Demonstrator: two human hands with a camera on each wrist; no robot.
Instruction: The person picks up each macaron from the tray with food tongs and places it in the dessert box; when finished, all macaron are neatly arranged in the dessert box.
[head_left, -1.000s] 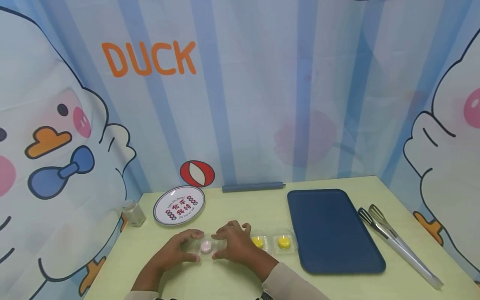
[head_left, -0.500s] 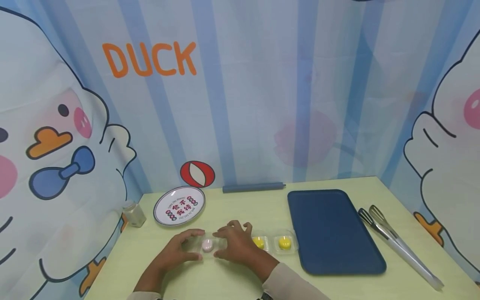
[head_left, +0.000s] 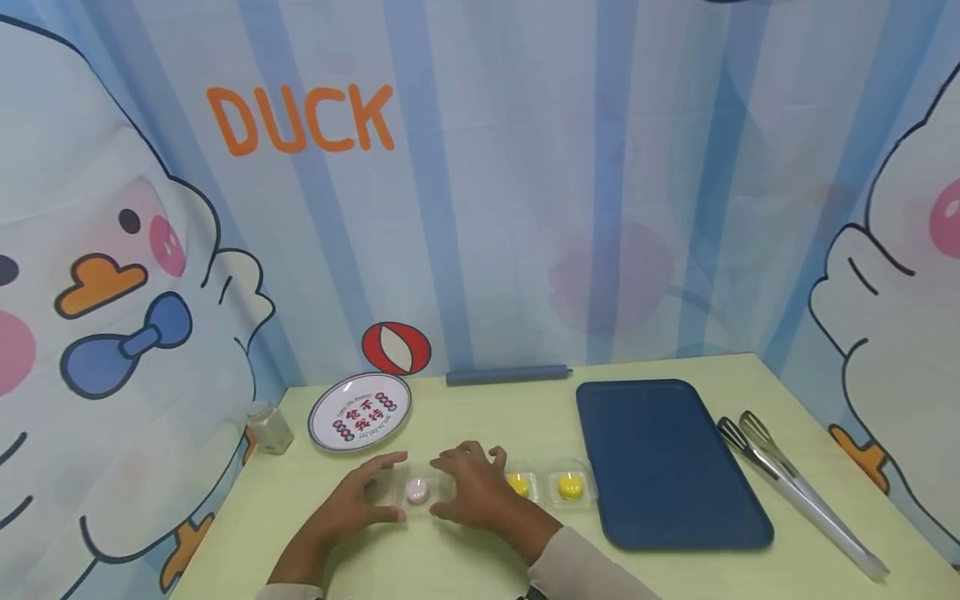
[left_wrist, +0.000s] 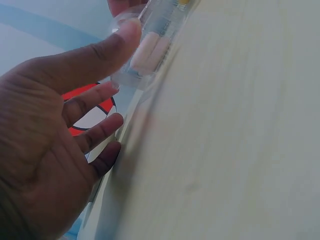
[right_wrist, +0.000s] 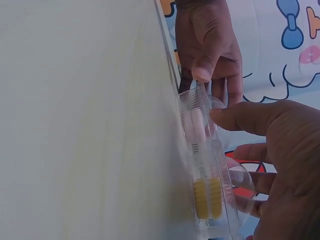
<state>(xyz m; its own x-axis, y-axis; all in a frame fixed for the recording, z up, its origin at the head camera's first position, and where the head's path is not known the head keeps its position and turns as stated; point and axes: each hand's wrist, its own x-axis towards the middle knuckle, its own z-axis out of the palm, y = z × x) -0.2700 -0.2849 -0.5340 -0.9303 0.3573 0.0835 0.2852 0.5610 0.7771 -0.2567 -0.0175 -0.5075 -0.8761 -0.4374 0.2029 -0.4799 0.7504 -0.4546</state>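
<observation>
A small clear plastic box [head_left: 394, 493] holds one pale pink macaron [head_left: 417, 491]. My left hand [head_left: 351, 500] grips the box at its left end, thumb on the near side [left_wrist: 127, 37] and index finger at the far side; the other fingers stretch out free of it. Close by, my right hand [head_left: 477, 492] spans the box's right part, its thumb [right_wrist: 220, 117] against the near rim and its fingers partly hidden. Two yellow macarons sit in clear boxes to the right; the nearer yellow macaron [head_left: 517, 485] is partly behind my right wrist, the other yellow macaron [head_left: 570, 486] shows fully.
A blue tray [head_left: 667, 467] lies right of the boxes, with metal tongs [head_left: 802, 496] beyond. At the back left are a printed white plate [head_left: 360, 412] and a small jar [head_left: 269, 428]. A long blue bar [head_left: 508, 375] lies along the back edge.
The box with the pink macaron has slid slightly right, towards the yellow ones, with both hands beside it. My left index finger has straightened and lifted a little.
</observation>
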